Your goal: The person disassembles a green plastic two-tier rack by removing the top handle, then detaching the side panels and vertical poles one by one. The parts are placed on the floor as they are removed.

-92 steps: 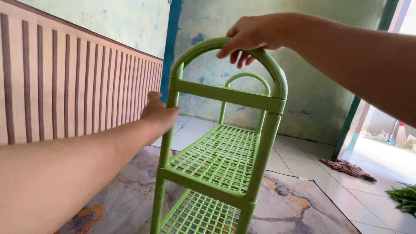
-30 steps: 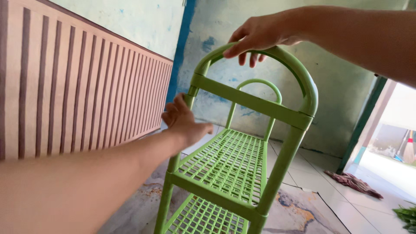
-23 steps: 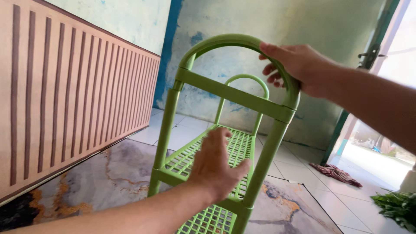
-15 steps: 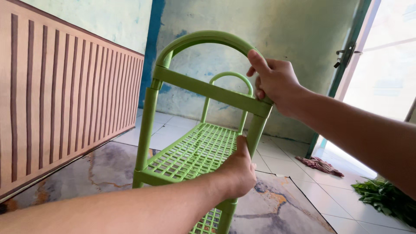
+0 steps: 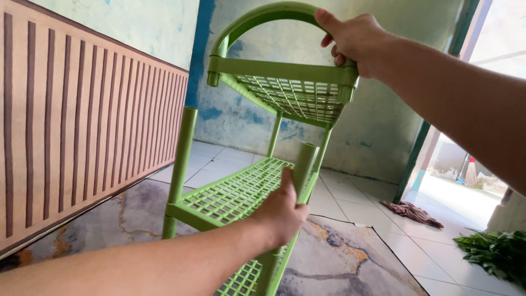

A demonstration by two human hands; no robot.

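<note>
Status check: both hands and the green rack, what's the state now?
Right hand grips the arched top section, off its near posts. Left hand clamps a front post of the lower rack. Nothing blocking.

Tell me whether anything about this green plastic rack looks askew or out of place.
Yes. The top shelf has come off the near posts: the right hand lifts its arched end, so it tilts, and bare post tops stand under it. The left hand grips the near right post. A crumpled rag lies on the floor tiles.
</note>
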